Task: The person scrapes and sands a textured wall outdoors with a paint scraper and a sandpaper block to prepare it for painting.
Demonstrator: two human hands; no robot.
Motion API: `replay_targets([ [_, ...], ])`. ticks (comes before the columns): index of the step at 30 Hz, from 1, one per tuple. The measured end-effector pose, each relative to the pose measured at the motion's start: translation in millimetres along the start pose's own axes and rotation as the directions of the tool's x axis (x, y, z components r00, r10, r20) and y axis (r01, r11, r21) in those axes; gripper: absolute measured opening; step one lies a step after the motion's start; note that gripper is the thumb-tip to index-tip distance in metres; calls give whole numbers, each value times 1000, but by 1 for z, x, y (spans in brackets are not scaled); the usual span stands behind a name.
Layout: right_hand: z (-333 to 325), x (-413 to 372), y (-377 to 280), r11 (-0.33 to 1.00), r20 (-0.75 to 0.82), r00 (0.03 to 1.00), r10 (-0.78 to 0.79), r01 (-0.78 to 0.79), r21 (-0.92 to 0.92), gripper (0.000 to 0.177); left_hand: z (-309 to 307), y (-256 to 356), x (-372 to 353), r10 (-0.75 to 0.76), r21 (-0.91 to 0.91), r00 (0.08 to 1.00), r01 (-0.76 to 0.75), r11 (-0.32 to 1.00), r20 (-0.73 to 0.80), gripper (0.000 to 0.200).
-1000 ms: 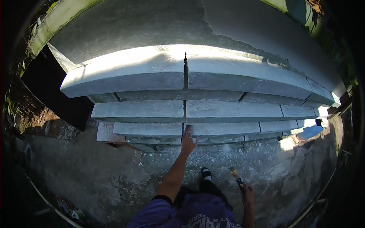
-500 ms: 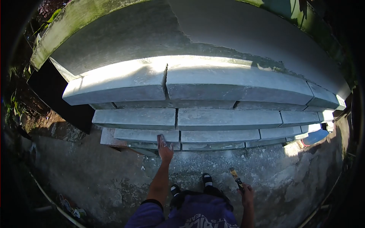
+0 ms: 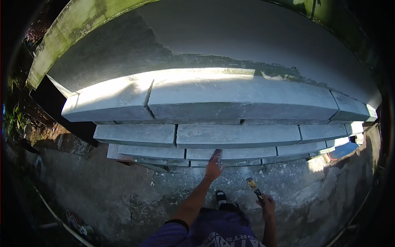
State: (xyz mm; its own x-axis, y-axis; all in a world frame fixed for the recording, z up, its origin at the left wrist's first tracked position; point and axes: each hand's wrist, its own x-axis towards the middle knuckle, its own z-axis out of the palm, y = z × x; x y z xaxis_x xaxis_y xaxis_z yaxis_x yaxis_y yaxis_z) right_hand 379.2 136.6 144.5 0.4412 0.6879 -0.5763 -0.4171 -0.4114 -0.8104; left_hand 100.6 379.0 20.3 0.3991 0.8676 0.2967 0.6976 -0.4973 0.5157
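My left hand presses flat on the lowest step of a block stairway, just right of a dark joint. Under its fingers is a thin, dark purplish sheet that looks like sandpaper, partly hidden by the hand. Down at the right, my right hand is closed around the dark handle of a paintbrush. The brush's tan end points up and left, above the concrete floor and apart from the steps.
Wider steps rise behind, split by dark gaps, below a partly plastered wall. A dark panel borders the left end. A blue object lies at the right end. My foot stands on stained concrete.
My left hand has slid rightward along the lowest step with the sheet, past the dark joint. My view has shifted too. The paintbrush stays in my right hand, nearly still.
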Motion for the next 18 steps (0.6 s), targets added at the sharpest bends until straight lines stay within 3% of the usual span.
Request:
replay_targets([
  [2,-8,6,-2,1000,-14,1000,2,-2,1,21,-9,-6,-2,6,29,999,-7,1000,45,81],
  [6,-15,21,3,1000,-25,1000,9,-9,4,22,-33,-70,-28,-232,162,972,236,958,-43,76],
  [8,-12,24,4,1000,-16,1000,22,-22,-17,22,-53,-108,-45,-218,273,973,231,934,-77,72],
  [14,13,26,0,997,52,998,46,-42,-66,21,-112,-143,-85,-393,241,822,514,823,-411,79],
  [18,27,16,5,998,57,998,21,-17,-67,20,-112,-140,-86,-438,181,764,571,801,-474,81],
])
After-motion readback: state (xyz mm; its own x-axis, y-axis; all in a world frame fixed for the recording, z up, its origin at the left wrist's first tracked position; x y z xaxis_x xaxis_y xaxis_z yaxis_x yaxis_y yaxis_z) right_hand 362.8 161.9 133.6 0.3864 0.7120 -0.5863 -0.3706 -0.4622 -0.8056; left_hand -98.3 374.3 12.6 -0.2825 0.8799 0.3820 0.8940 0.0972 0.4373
